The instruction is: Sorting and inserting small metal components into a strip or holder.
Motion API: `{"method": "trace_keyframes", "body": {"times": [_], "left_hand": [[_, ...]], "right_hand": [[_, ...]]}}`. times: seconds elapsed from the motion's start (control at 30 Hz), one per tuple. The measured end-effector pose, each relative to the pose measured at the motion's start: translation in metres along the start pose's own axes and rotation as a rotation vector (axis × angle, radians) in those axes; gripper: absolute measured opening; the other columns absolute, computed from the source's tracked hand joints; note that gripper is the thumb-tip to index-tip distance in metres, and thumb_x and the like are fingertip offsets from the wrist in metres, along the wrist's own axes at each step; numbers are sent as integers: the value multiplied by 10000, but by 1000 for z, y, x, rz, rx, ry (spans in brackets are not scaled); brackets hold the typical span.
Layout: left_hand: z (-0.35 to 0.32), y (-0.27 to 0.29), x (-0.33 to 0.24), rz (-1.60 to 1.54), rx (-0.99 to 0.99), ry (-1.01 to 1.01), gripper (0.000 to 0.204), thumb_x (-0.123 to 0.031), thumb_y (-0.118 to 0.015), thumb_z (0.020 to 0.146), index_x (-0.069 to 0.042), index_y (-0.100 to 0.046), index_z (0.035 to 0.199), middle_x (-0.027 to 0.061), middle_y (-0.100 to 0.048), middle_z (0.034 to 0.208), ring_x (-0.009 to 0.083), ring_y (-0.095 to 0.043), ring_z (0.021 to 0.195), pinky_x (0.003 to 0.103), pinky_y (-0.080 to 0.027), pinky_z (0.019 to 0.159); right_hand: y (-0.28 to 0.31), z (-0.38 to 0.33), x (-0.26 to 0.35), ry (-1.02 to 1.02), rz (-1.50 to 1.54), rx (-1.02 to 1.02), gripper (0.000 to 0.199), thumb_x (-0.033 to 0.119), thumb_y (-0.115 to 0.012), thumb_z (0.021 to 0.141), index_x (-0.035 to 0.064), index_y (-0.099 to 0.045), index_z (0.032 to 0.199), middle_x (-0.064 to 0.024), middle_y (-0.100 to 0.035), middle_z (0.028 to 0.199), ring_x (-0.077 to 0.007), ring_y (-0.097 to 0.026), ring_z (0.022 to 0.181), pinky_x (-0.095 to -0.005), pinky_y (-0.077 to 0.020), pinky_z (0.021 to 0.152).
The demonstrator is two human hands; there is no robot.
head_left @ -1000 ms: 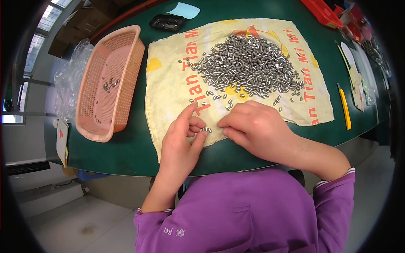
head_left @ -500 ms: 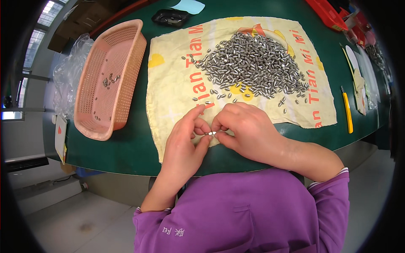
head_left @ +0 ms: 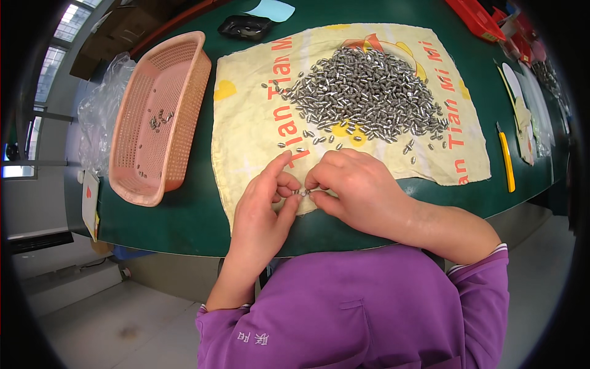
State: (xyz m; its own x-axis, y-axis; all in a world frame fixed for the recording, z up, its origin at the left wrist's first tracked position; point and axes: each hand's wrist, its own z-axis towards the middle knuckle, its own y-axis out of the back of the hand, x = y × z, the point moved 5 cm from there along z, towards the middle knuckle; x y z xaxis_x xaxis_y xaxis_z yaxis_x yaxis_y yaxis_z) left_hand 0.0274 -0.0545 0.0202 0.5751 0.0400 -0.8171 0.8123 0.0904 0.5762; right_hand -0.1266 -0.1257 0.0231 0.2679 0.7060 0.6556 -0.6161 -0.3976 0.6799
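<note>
Fingertips of my left hand (head_left: pixel 258 206) and my right hand (head_left: pixel 359 184) meet in a pinch near the front edge of the cloth. Between them are small silver metal pieces (head_left: pixel 304 193); whether each hand has its own piece or both share one, I cannot tell. Just beyond my hands, a large heap of small oval, bullet-shaped metal pieces (head_left: pixel 369 92) covers the middle of the pale yellow cloth (head_left: pixel 246 132). A few strays lie around the heap's near and left sides. The fingers hide most of what they grip.
A pink perforated basket (head_left: pixel 192 117) with several metal pieces inside stands at left, beside a clear plastic bag (head_left: pixel 101 114). At the far side sit a black tray (head_left: pixel 246 27) and a red bin (head_left: pixel 476 21). To the right lies a yellow utility knife (head_left: pixel 506 161) on the green table (head_left: pixel 184 230).
Both hands stay pinched together in nearly the same place. The gripped metal pieces have turned slightly and catch less light. The whole view has shifted a little.
</note>
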Motion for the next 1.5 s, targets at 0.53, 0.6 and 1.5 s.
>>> {"method": "trace_keyframes", "body": {"times": [0.53,0.6,1.5], "left_hand": [[-3,2,1,-24,1,24,727,149,-685,838,-47,-488,1510,42,-656,1070,106,-594,930,256,-513,859],[-4,2,2,-25,2,34,728,150,-681,843,-47,-483,1515,42,-653,1062,107,-595,928,256,-516,856],[0,3,1,70,-11,-82,719,174,-598,834,-50,-474,1506,87,-651,998,261,-621,918,386,-514,805]], "right_hand": [[0,3,0,2,-29,11,135,96,-738,816,79,-611,861,-77,-579,824,-290,-616,796,-416,-508,702],[-1,3,1,-1,-44,2,136,108,-740,815,83,-610,851,-71,-578,817,-281,-619,798,-412,-508,702],[-4,3,1,3,-32,-22,137,121,-743,820,84,-611,832,-68,-583,799,-282,-627,776,-414,-515,683]]}}
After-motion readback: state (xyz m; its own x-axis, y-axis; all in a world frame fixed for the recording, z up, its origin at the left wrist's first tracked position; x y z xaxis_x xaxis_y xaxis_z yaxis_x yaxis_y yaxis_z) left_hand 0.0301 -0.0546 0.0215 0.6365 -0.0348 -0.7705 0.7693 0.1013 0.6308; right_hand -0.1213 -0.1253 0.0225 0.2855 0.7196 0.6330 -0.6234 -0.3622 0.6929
